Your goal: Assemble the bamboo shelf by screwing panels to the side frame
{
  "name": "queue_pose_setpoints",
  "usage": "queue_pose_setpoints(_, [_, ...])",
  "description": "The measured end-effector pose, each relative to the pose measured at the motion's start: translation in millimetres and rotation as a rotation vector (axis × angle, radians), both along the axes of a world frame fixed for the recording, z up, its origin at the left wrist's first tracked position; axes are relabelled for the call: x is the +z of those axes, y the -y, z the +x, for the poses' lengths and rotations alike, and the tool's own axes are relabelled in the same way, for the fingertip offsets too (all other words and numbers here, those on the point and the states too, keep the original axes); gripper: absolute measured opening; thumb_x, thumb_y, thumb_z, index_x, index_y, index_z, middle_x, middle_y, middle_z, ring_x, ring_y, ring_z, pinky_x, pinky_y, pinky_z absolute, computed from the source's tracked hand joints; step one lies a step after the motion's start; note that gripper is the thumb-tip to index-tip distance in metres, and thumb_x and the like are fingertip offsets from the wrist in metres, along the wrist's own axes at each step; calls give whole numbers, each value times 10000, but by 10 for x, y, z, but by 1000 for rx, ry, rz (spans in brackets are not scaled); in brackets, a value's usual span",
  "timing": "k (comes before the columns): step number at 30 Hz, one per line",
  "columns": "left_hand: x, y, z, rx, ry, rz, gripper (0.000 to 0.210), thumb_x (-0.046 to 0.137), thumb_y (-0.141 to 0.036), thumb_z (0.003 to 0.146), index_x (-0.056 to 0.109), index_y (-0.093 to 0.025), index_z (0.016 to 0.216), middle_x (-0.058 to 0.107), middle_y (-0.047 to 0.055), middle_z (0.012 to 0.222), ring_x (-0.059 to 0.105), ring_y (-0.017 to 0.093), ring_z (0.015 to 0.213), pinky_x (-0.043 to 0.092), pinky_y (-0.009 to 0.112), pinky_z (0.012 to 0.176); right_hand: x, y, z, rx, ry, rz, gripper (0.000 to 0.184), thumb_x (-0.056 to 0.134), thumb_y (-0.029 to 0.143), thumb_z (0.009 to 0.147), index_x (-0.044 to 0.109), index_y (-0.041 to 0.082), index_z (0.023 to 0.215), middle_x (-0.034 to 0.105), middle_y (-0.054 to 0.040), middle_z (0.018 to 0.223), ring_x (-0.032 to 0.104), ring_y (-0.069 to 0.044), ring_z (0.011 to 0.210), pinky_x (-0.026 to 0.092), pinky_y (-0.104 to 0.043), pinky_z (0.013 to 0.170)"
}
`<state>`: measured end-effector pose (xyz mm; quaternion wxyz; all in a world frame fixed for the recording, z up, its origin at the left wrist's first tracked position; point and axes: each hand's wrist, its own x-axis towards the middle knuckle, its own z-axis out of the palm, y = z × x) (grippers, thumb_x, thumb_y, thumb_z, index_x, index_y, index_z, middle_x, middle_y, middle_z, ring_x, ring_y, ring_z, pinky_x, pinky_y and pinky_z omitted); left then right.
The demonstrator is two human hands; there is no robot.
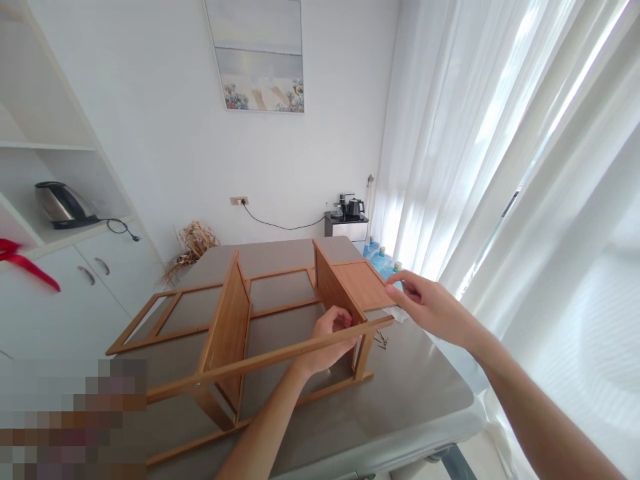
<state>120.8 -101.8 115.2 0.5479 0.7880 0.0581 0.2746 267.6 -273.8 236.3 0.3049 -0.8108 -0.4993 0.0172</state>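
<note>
A partly joined wooden shelf frame point(285, 353) lies on its side on the table, with two shelf boards standing upright between its rails. My left hand point(330, 333) is at the upper rail beside the right-hand shelf board point(337, 280), its fingers curled in against the frame; the exact contact is partly hidden. The left-hand shelf board point(230, 333) stands apart from both hands. Right of the frame, my right hand point(427, 307) hovers in the air with thumb and forefinger close together. Anything between those fingertips is too small to make out. Several screws point(381, 340) lie on the table below it.
The grey table point(400, 393) has a rounded right corner. A flat wooden panel point(363, 283) lies beyond the frame, near crumpled white plastic point(397, 313). Blue water bottles point(383, 260) stand past the table, beside white curtains point(440, 133). A pixelated patch covers the lower left.
</note>
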Motion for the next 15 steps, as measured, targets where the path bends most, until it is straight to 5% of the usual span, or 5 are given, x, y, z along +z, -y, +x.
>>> queue_pose_setpoints(7, [35,34,6,39,-33,60,189,694,-266,791,575,-191,917,630,21,894,603,146,799,495,253,699,-491,245,1,32,-153,103,421,463,619,911,586,290,1143,239,65,619,286,-141,541,300,-269,518])
queue_pose_setpoints(15, [76,25,43,-40,-81,-9,255,698,-343,810,547,-175,928,604,11,904,563,115,752,457,218,649,-583,52,-51,127,64,155,497,646,581,829,591,285,1225,437,40,689,399,-119,580,332,-245,550])
